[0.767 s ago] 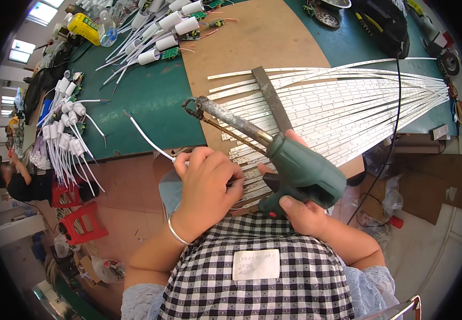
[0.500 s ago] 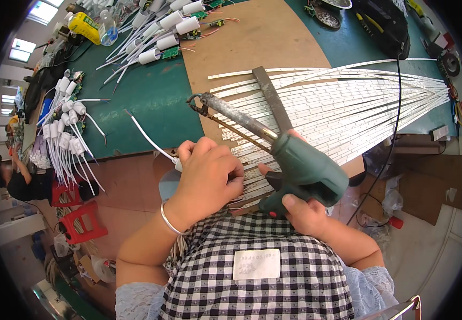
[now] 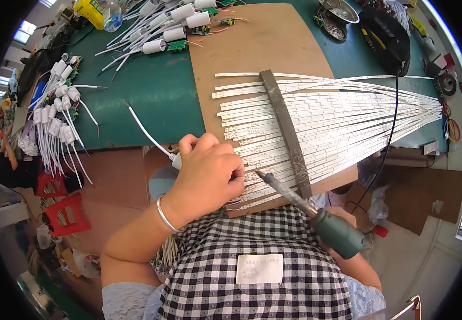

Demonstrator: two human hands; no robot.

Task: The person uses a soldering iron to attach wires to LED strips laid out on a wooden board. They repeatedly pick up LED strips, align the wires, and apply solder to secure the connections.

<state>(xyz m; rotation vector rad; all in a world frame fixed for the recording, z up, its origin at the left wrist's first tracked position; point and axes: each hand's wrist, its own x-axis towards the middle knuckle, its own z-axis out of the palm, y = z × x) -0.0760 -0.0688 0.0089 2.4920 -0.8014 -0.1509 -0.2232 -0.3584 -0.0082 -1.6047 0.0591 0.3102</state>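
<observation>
My left hand (image 3: pixel 209 170) is closed over the near-left ends of the LED strips, its fingers curled. A white plastic housing (image 3: pixel 176 161) pokes out from under it, with a white cable (image 3: pixel 148 133) running up and left to bare ends. What the fingertips pinch is hidden. My right hand (image 3: pixel 346 215) grips a green soldering gun (image 3: pixel 337 232), mostly behind its body. The gun's dark tip (image 3: pixel 260 173) points left, over the strips just right of my left hand. Silvery-white LED strips (image 3: pixel 348 117) fan out under a dark metal bar (image 3: pixel 284 128).
Beneath the strips lies a brown board (image 3: pixel 257 37) on the green table (image 3: pixel 156 96). White drivers with circuit boards are piled at far left (image 3: pixel 63 117) and back (image 3: pixel 172 32). Metal dishes (image 3: pixel 340 10) and a black case (image 3: pixel 383 40) stand back right. A black cord (image 3: pixel 393 117) crosses the strips.
The soldering gun has swung down and right, its tip now lower, near my left hand. More of the metal bar shows. My left hand stays nearly in place while the view shifts slightly.
</observation>
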